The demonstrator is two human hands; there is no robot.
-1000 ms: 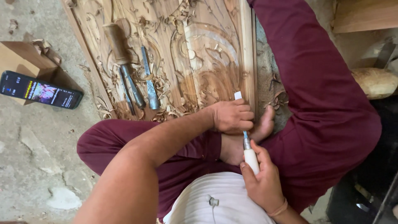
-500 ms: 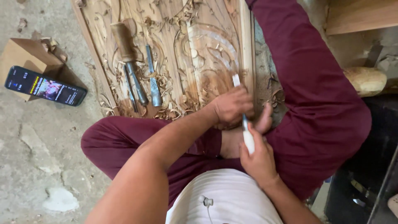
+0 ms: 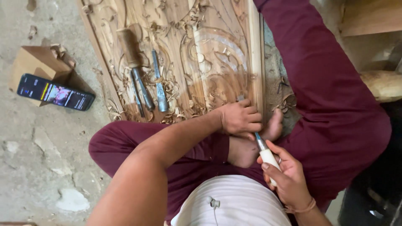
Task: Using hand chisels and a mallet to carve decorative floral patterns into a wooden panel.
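Closest to the camera, the person's right hand (image 3: pixel 287 175) is wrapped shut around the white handle of a carving chisel (image 3: pixel 264 151), whose blue-grey shank runs up and away toward the wood. Just beyond, the left hand (image 3: pixel 240 118) is curled closed over the front of the blade, knuckles up, resting at the lower right corner of the carved wooden panel (image 3: pixel 209 54), so the cutting tip itself is hidden. A bare foot (image 3: pixel 251 144) lies under the tool between the two hands, and dark red trousers (image 3: pixel 331 104) frame the work.

To do this cut well, it seems wise to let the left hand steer and brake while the right pushes in short strokes, keeping the edge away from the foot.

Farther up the panel, spare chisels (image 3: pixel 159 88) and a wooden mallet (image 3: pixel 129 46) lie among curled shavings. Well off to the left, a phone (image 3: pixel 55 92) rests against a cardboard box (image 3: pixel 39 62) on the concrete floor (image 3: pixel 37 167).
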